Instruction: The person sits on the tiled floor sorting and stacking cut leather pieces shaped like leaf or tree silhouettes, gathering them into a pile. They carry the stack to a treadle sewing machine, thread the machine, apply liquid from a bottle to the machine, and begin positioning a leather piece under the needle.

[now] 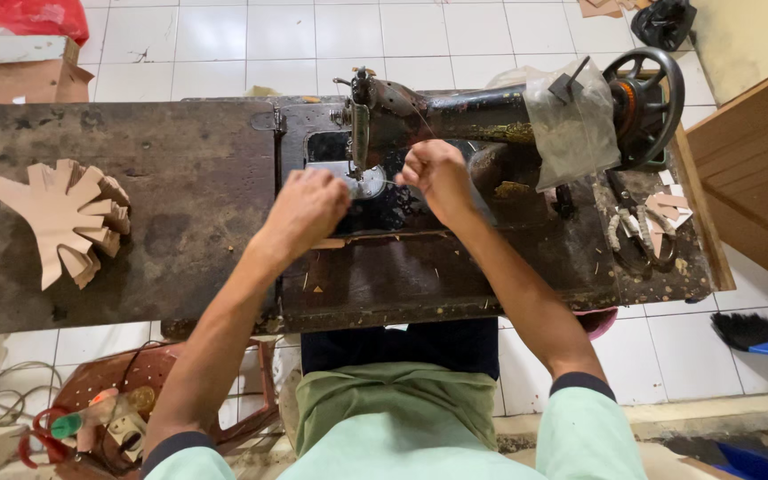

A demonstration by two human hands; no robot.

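The left hand (pixel 306 206) and right hand (pixel 434 174) were curled narrow, pinching thread beside the sewing machine (pixel 491 116) needle; bare table (pixel 180 196) lay leftward toward stacked leather pieces (pixel 60 218).

Setting: a small sewing workshop, likely for leather or shoe parts. Evidence: an old black sewing machine (pixel 491 116) with a hand wheel (pixel 646 93) is set into a worn, stained wooden table (pixel 162 178); left of the machine lies a stack of cut tan pieces (pixel 64 218), right of it scissors (pixel 637 236) among small tan scraps (pixel 668 209). Beyond the machine is a white tiled floor (pixel 313 44), with a brush (pixel 757 331) low at the right.
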